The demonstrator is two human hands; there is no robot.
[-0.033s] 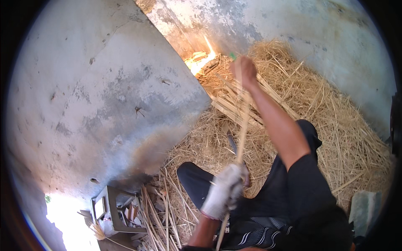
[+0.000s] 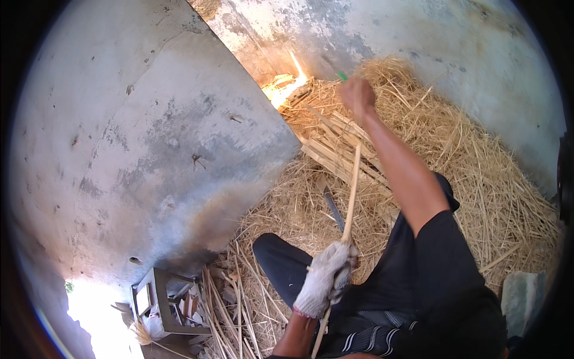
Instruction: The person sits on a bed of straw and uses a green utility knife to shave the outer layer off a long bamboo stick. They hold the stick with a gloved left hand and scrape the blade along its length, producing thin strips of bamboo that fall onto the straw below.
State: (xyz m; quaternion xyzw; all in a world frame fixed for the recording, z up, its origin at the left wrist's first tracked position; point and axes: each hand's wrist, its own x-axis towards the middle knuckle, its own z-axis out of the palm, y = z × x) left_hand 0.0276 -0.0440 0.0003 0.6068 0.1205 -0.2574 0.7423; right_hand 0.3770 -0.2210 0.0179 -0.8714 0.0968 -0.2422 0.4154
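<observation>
A white knitted glove covers my left hand (image 2: 329,272), which is closed around a long pale bamboo strip (image 2: 353,191). The strip slants upward away from me, and its lower end passes below my hand toward my lap. Farther out, my bare right hand (image 2: 357,96) is closed on a slim tool (image 2: 341,76) with a green part; a blurred grey piece sticks out beyond it, and its exact kind is unclear. The strip's upper end stands apart from my right hand. Beside the strip, a dark blade (image 2: 333,206) lies on the shavings.
Pale shavings (image 2: 478,179) heap up to the right. Split bamboo pieces (image 2: 329,157) lie beyond the blade. A grey wall slab (image 2: 179,119) rises on the left, with a small open-framed stand (image 2: 158,299) and thin strips (image 2: 227,305) below. A stone block (image 2: 522,299) sits at right.
My right hand has shifted slightly right, away from the bamboo strip. The strip's upper end now shows clear of that hand. My left hand keeps its grip, slightly to the right and lower.
</observation>
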